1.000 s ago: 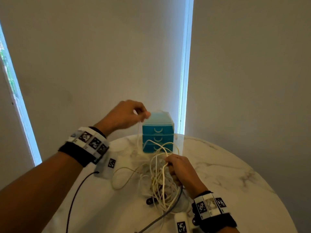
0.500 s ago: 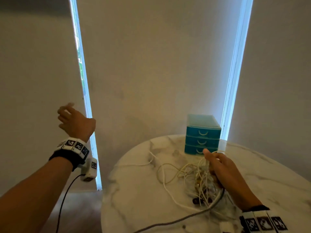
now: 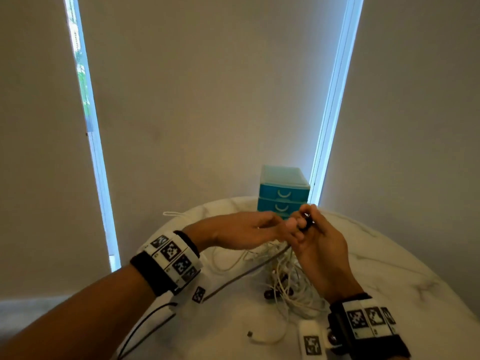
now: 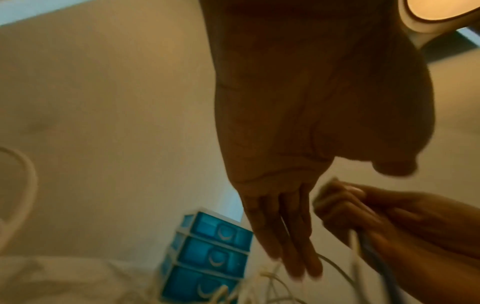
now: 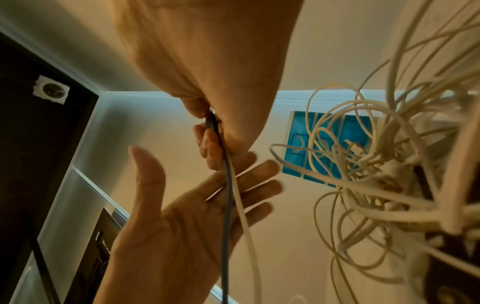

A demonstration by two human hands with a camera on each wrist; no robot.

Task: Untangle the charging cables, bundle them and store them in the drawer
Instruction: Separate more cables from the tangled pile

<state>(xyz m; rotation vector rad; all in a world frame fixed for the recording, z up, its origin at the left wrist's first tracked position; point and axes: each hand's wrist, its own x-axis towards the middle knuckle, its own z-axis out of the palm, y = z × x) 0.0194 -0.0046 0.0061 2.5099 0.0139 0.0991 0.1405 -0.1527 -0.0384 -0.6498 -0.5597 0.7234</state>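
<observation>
White cables (image 3: 285, 279) lie in a loose tangle on the marble bench (image 3: 389, 268), before the blue drawers (image 3: 284, 193). Right hand (image 3: 322, 245) pinches a grey cable (image 5: 227, 185) and a white one, lifted above the heap. Left hand (image 3: 241, 231) is released, fingers straight, beside it.

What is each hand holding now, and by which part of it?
The right hand pinches the dark cable and a white cable near their upper ends. The left hand is flat, fingers straight beside them, gripping nothing.
</observation>
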